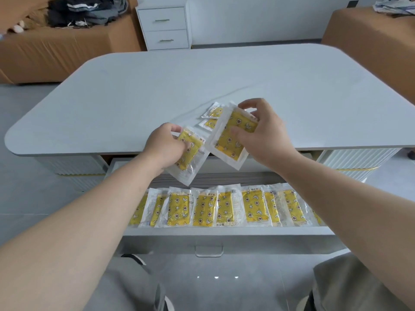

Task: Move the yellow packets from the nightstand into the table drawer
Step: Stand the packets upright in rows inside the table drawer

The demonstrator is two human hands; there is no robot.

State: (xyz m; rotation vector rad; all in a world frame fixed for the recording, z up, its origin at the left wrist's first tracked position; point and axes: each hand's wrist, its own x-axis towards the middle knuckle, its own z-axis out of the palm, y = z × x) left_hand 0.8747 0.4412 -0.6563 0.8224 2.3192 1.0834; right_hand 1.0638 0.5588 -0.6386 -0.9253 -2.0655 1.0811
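Note:
Each of my hands holds a yellow packet above the table's front edge. My left hand (166,147) grips one packet (190,158), tilted over the open drawer. My right hand (262,131) pinches a second, larger-looking packet (229,140) by its top and side. Two more yellow packets (213,117) lie on the tabletop just behind the held ones. The open table drawer (224,232) below holds a row of several yellow packets (224,207) standing side by side. The white nightstand (164,28) stands at the far wall; I see no packets on it.
The pale grey table (157,90) spreads in front of me. Brown-covered beds sit at the far left (56,50) and far right (370,46), with dark clothes piled on the left one. My knees are at the bottom edge, below the drawer handle (208,252).

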